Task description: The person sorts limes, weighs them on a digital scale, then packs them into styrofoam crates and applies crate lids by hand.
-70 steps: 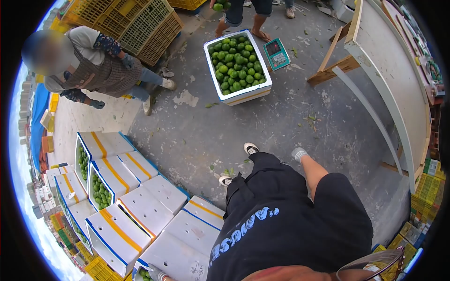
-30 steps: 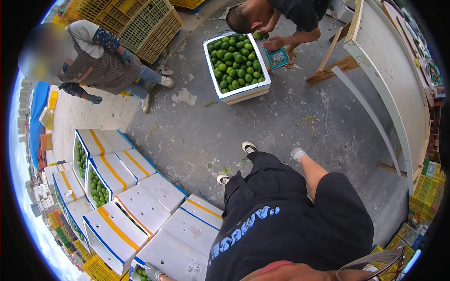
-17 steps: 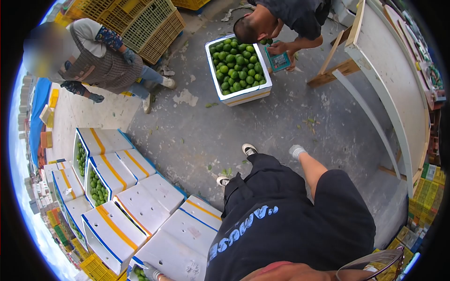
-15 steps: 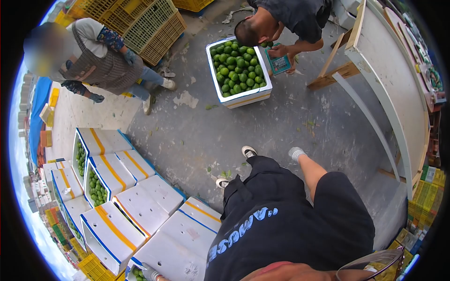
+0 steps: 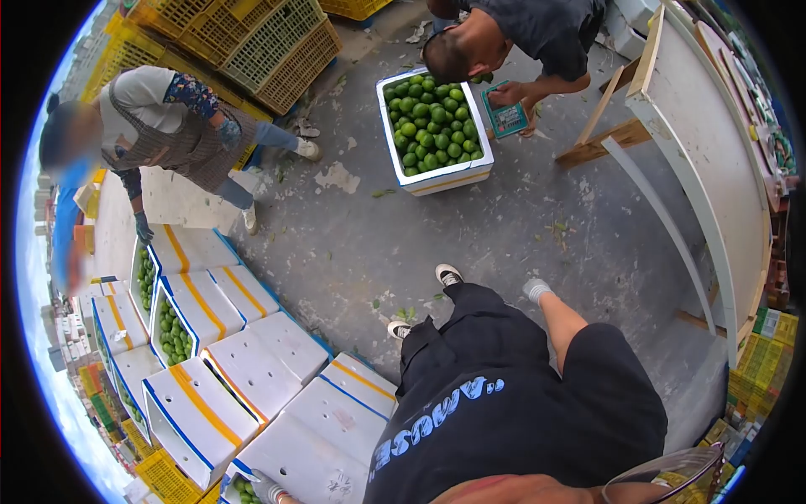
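Below, upside-down blue lettering (image 5: 441, 418) crosses the black shirt (image 5: 546, 428); the left hand (image 5: 267, 489), by a white box (image 5: 315, 449), has its grip unclear.

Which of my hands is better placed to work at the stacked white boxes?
Left, probably: the left hand is down by the limes at the white boxes; the right hand is out of view.

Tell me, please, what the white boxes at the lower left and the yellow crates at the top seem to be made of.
White boxes: probably expanded foam, matte and slightly grainy; the thick walls show on the open box of limes. Their yellow and blue tape strips look smooth and glossy. Yellow crates: likely moulded plastic, given the even colour and lattice walls.
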Motion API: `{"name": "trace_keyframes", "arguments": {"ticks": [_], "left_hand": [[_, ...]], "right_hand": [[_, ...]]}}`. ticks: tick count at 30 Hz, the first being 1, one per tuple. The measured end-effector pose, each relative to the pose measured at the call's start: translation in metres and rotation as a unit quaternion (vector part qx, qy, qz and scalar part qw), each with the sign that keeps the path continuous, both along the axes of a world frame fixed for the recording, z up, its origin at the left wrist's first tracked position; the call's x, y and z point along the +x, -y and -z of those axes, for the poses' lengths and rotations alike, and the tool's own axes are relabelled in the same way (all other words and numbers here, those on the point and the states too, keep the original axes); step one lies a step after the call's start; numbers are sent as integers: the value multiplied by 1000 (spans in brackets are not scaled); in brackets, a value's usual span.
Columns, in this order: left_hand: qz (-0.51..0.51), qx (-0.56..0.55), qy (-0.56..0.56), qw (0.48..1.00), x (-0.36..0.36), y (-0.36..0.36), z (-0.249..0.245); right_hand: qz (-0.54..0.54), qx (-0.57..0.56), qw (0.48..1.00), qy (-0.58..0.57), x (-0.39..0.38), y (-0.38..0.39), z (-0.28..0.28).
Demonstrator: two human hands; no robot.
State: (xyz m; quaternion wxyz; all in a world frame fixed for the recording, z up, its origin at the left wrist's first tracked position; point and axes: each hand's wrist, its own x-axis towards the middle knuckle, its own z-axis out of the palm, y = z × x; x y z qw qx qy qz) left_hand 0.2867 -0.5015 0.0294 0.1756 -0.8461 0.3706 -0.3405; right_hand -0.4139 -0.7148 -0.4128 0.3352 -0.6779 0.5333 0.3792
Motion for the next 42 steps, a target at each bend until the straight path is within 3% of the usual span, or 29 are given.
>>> {"name": "trace_keyframes", "arguments": {"ticks": [2, 3, 4, 5, 8, 12, 16, 17, 18, 20, 21, 22, 23, 24, 26, 27, 28, 29, 30, 32, 33, 34, 37, 42], "left_hand": [[0, -5, -6, 1000, 3, -2, 3], [-177, 28, -95, 979, 5, 7, -3], [-348, 60, -180, 918, 8, 12, -6], [-347, 64, -175, 919, 10, 10, -5], [-350, 75, -163, 920, 14, 4, -3], [-350, 70, -165, 919, 18, 4, -1], [-354, 78, -188, 913, 12, 9, -7], [-188, 53, -86, 977, 19, -4, -1], [-14, 25, 20, 999, 29, -23, 12], [-4, 20, 33, 999, 31, -24, 15], [-168, 44, -62, 983, 18, -2, 2], [-324, 67, -154, 931, 11, 9, -5], [-172, 41, -60, 982, 19, -4, 4], [-13, 14, 37, 999, 31, -24, 16], [-11, 18, 41, 999, 35, -29, 18], [-166, 48, -53, 984, 20, -5, 3], [-315, 77, -145, 935, 13, 8, -4], [-161, 46, -53, 984, 22, -5, 4], [-2, 14, 41, 999, 34, -25, 17], [-34, -27, 1, 999, 38, -30, 20], [-225, -36, -131, 965, 23, -3, 7], [-405, -43, -254, 877, 15, 10, -2], [-331, -98, -248, 905, 49, -26, 19], [-346, -99, -239, 902, 55, -30, 22]], "right_hand": [[100, 0, 995, -7, 7, 1, -3], [77, -1, 997, -1, 5, -1, -1], [54, -2, 999, 5, 3, -1, 1], [30, -2, 999, 11, 2, -1, 4], [193, -10, 981, 7, -1, -1, 22], [214, -3, 977, 9, -1, 2, 18], [151, -6, 989, 8, -1, 0, 24], [139, -9, 990, 10, -2, 0, 27], [121, -16, 992, 10, -3, -1, 32], [68, -30, 997, 13, -6, -2, 42], [-9, -35, 999, 24, -9, -1, 38], [-87, -45, 995, 35, -12, 0, 34], [-164, -52, 984, 46, -14, 2, 30], [-134, -43, 989, 35, -14, 2, 29], [-74, -23, 997, 14, -14, 3, 33], [-72, -24, 997, 11, -16, 1, 40], [-73, -23, 997, 7, -17, 0, 43], [-79, -24, 997, 4, -17, -1, 47], [-85, -26, 996, 6, -18, -2, 47], [-97, -31, 995, 8, -18, -3, 49], [-101, -31, 994, 8, -18, -4, 51], [-107, -34, 994, 9, -18, -4, 52], [-117, -38, 992, 9, -18, -5, 56], [-136, -53, 989, 9, -22, -7, 70]]}}
